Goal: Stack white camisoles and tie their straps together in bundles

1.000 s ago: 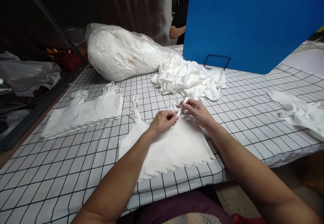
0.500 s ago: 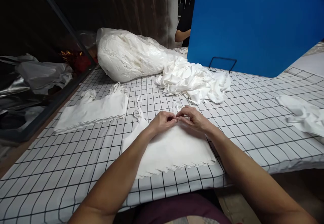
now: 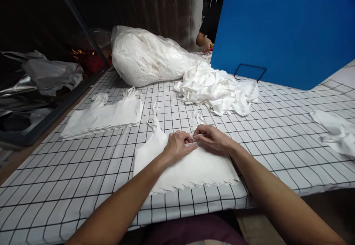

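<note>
both hands (image 3: 194, 141) fingertip to fingertip, pinching atop white garment (image 3: 188, 165)

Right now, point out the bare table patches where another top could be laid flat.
Free: the grid table between the loose white heap and the right-edge garment; also the near-left corner below the folded top. Crowded: the middle, where both hands press the white top.

both hands (image 3: 194, 143) seemingly pinching white top (image 3: 185, 163)
</note>
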`<state>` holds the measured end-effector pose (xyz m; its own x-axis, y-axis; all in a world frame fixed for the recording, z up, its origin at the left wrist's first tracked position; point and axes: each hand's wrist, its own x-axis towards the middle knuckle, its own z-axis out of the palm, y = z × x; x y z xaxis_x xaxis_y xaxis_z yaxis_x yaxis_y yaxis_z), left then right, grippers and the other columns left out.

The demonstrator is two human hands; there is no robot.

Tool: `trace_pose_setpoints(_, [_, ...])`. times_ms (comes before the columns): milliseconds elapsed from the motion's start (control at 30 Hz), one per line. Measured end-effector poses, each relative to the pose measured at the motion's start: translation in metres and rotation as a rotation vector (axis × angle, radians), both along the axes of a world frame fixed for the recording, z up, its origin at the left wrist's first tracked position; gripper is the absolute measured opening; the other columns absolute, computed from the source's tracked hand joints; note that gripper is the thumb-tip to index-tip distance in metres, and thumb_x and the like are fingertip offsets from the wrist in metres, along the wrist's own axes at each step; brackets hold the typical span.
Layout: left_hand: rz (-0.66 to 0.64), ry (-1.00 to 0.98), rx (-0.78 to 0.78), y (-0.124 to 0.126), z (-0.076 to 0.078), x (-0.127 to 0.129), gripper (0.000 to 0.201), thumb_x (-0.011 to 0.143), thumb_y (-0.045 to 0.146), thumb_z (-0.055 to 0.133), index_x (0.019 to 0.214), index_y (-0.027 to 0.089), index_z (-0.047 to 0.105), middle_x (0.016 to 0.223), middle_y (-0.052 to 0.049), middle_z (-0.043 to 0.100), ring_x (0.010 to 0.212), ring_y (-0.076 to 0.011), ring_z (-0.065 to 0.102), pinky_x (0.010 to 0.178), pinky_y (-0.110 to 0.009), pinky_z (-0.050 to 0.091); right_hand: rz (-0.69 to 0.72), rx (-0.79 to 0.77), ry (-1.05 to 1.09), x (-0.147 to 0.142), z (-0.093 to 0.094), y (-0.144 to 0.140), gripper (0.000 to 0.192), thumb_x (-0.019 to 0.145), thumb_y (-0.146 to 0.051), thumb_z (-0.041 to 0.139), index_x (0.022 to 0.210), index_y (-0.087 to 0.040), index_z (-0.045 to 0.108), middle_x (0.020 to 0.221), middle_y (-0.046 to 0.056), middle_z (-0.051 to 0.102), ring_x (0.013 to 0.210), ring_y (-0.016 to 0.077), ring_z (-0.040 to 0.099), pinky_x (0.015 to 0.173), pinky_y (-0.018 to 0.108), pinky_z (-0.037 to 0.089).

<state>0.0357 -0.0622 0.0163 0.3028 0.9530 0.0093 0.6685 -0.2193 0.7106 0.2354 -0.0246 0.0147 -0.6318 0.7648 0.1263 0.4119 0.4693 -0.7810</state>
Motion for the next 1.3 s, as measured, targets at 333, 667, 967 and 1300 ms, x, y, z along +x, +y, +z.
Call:
trace_pose_setpoints(333, [0.017,0.014,-0.033,0.003,-0.001,0.003,0.023,0.073,0.029,0.067,0.057,0.019,0.055,0.068,-0.001,0.063,0.081,-0.0218,0.057,0.091,-0.042,0.04,0.071,0.072,-0.007,-0.008,0.003,-0.003,0.018,0.092,-0.032,0.056,0.086,-0.017,0.064,0.082,0.006,0.063,0.074,0.0158,0.056,0.068,0.03,0.045])
trace_pose_setpoints(667, [0.015,0.031,-0.043,0.005,0.0,0.003,0.022,0.073,0.028,0.067,0.056,0.019,0.055,0.068,-0.001,0.063,0.082,-0.0227,0.058,0.091,-0.042,0.041,0.094,0.07,0.007,-0.006,0.003,-0.003,0.015,0.092,-0.03,0.057,0.088,-0.018,0.065,0.083,0.006,0.064,0.075,0.0162,0.057,0.068,0.031,0.046])
trace_pose_setpoints(967, [-0.012,0.02,-0.047,0.006,-0.002,0.002,0.019,0.076,0.034,0.069,0.065,0.019,0.064,0.076,-0.003,0.07,0.086,-0.0245,0.06,0.097,-0.047,0.039,0.156,0.201,-0.039,-0.005,0.004,-0.002,0.015,0.095,-0.028,0.053,0.089,-0.019,0.064,0.083,0.006,0.064,0.08,0.0178,0.056,0.073,0.033,0.046])
trace_pose_setpoints(1300, [-0.021,-0.036,-0.066,0.003,-0.001,0.002,0.012,0.076,0.029,0.072,0.07,0.02,0.068,0.087,-0.004,0.073,0.097,-0.0262,0.06,0.103,-0.05,0.034,0.234,0.308,-0.164,0.0,0.013,-0.001,0.018,0.095,-0.024,0.049,0.087,-0.018,0.064,0.079,0.006,0.062,0.075,0.0178,0.052,0.072,0.032,0.04])
